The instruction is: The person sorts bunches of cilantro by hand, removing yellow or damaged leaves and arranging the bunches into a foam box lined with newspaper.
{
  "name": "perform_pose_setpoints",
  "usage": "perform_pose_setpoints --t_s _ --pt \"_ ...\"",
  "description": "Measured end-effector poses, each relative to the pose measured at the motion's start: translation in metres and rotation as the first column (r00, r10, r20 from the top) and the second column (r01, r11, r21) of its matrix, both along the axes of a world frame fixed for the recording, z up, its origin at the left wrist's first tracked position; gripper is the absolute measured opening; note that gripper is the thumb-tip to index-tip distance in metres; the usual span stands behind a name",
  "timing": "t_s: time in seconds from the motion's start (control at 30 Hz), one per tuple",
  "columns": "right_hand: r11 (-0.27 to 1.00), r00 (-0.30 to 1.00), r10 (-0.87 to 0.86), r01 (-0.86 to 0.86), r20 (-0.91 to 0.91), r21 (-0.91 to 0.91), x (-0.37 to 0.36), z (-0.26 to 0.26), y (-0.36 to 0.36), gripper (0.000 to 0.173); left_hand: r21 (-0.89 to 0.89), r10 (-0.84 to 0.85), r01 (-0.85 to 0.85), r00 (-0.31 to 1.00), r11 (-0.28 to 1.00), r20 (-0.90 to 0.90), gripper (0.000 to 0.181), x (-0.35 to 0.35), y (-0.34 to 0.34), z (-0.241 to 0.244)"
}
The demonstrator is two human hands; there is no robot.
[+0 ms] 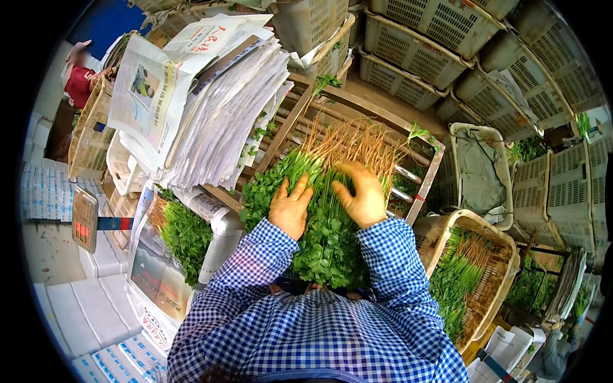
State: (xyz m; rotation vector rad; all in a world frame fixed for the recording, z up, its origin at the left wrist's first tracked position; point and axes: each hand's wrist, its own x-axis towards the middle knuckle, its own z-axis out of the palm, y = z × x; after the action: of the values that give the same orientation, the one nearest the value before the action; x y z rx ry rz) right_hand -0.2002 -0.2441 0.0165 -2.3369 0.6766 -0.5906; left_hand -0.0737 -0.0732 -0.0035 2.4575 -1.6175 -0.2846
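A broad heap of coriander [330, 239] with roots lies before me on a slatted rack [282, 136]. Its brown roots point away from me and its leaves towards my body. My left hand [290, 207] lies palm down on the stems at the heap's left part, fingers spread. To its right, my right hand [362, 195] curves over the stems near the roots, thumb and forefinger apart; its other fingertips are hidden. Neither hand visibly grips a bunch. A smaller coriander bunch [187, 234] rests on newspaper [163, 273] to the left.
A tall newspaper stack [225, 110] stands at the rack's left. A scale display [85, 219] is farther left. Coriander fills part of a plastic crate [498, 282] at right. Stacked crates [416, 43] line the back. Another person [80, 81] is at upper left.
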Motion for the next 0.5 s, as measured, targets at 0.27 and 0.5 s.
perform_pose_setpoints --t_s 0.27,0.5 --pt "0.999 0.999 -0.041 0.040 -0.029 -0.027 0.052 0.007 -0.009 0.034 0.063 -0.001 -0.001 1.000 0.998 0.028 0.065 -0.005 -0.002 -0.016" --pt "0.999 0.973 0.030 -0.032 -0.229 -0.005 0.091 -0.003 0.009 0.033 0.220 -0.012 -0.018 0.991 0.975 0.134 0.070 -0.001 0.007 -0.048"
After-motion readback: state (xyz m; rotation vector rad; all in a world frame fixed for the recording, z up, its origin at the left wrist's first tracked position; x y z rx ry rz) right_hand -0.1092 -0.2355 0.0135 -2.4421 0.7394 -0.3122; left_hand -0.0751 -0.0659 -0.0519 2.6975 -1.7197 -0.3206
